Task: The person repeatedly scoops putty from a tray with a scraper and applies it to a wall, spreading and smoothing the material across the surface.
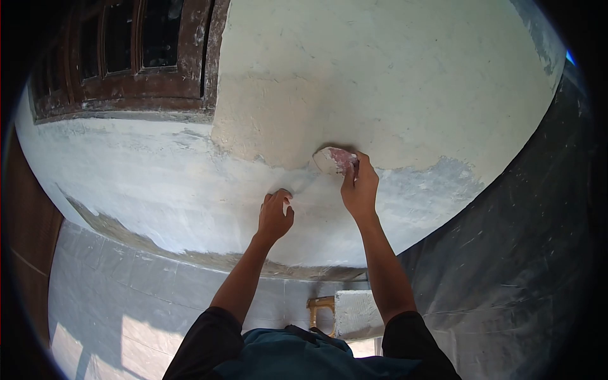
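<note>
My right hand [360,185] pinches a flat reddish scraper-like piece [334,161] between thumb and fingers. White residue covers much of it, and it lies against the wall, overlapping the border between the beige upper coat and the white lower band. To its left, my left hand [276,216] is held at the white part of the wall [221,202] with fingers curved and thumb apart, and nothing shows in it. Streaks and uneven patches mark the wall surface around both hands.
A brown wooden window frame [152,88] with dark panes is set in the wall at upper left. Below my arms is a white-crusted block [358,313] beside a yellow-brown looped frame [322,311]. Grey sheeting [95,278] spreads over the ground, and dark sheeting [506,253] hangs at right.
</note>
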Motion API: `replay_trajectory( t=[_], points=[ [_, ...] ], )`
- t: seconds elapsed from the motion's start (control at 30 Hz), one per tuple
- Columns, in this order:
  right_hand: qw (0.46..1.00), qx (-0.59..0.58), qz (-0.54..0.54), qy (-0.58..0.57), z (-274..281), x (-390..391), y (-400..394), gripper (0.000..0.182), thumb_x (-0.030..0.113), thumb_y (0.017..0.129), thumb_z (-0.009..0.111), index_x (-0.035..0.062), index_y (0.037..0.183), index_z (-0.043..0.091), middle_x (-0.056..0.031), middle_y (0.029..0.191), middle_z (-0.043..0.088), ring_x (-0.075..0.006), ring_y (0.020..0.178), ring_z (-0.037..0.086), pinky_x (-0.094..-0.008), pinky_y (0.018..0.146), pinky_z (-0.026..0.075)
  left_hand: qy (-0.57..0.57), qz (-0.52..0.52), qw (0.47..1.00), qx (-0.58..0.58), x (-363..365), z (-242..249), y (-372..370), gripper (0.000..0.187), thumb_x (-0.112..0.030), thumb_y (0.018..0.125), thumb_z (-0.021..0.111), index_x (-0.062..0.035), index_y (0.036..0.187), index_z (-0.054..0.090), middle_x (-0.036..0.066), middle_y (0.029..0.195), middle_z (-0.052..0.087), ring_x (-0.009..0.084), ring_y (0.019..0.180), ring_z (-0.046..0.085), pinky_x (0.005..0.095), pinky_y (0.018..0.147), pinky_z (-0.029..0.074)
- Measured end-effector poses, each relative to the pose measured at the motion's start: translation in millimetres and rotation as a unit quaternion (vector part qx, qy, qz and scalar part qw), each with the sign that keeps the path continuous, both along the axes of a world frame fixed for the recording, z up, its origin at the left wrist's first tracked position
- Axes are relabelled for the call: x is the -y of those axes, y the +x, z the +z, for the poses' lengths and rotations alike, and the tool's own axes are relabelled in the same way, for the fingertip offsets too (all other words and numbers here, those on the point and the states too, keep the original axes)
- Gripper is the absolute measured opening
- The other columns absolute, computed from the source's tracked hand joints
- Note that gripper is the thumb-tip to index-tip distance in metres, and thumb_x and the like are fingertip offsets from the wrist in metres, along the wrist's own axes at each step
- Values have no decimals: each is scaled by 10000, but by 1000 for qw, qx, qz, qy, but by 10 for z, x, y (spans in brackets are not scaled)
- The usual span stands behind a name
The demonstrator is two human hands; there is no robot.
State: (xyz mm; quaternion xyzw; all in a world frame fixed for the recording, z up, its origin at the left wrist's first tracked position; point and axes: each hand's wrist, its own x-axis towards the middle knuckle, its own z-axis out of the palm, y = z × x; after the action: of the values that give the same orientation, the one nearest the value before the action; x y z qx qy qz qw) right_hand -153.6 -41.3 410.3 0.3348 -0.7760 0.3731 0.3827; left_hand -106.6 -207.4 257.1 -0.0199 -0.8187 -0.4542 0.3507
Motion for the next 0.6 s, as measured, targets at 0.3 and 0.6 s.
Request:
replay_trajectory(
  t=[0.3, 0.6],
  points=[
    [997, 45, 12, -67, -130, 61, 60, 262, -73, 804, 515, -37, 1061, 480, -198, 838, 571, -293, 726, 593, -319, 668, 466, -17, -15, 1000, 10, 17, -26, 21, 294, -7, 701, 589, -95, 970, 506, 68, 886, 585, 290, 894, 518, 406, 774, 409],
    [974, 101, 11, -203, -183, 33, 139, 202, -34, 861, 487, -26, 1062, 479, -129, 834, 580, -143, 720, 556, -251, 639, 437, -27, -40, 999, 7, 82, -50, -14, 302, -12, 706, 589, -92, 986, 510, 69, 876, 590, 284, 888, 528, 400, 779, 413]
  ],
)
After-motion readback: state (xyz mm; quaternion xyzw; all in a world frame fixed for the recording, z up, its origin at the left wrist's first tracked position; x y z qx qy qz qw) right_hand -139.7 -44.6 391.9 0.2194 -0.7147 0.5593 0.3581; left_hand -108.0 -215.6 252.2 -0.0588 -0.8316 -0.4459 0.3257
